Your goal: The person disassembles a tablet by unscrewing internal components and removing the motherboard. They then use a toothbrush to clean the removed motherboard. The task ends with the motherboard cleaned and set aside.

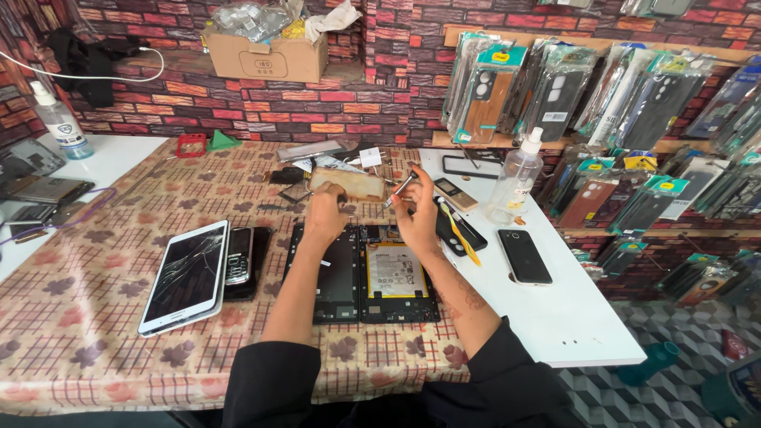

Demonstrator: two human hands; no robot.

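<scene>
Leftmost, a cracked white tablet (185, 276) lies set aside on the surface (95, 317). Nearer the middle, the left hand (326, 211) is closed on a small part I cannot make out, above the opened tablet (361, 273) with its battery exposed. The right hand (415, 208) pinches tweezers (399, 191). Far back, a cardboard box (268, 54) holds bagged parts.

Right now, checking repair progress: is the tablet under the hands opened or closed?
Opened: the tablet lies with its back off, battery and internals exposed.
</scene>
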